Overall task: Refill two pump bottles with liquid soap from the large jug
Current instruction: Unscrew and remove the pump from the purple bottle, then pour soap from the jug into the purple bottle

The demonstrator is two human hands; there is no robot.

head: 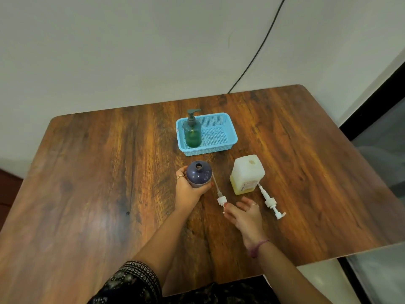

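While left hand [190, 188] grips purple bottle [198, 174], uncapped.

The table [87, 172] is showing a wood-grain top with a soft sheen. The basket [228, 137] is appearing as perforated blue plastic. The green bottle [192, 133] is looking translucent and glossy, the purple bottle [198, 175] smooth, the jug [246, 174] matt milky plastic.

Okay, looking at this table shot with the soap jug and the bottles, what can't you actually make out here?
All in the head view:
- Purple bottle: its fill level, hidden by dark walls; its lower part by the left hand.
- Jug label: print too small and blurred to read.
- Nearer pump: its head, covered by the right hand.
- Black cable: cut off by the top edge.
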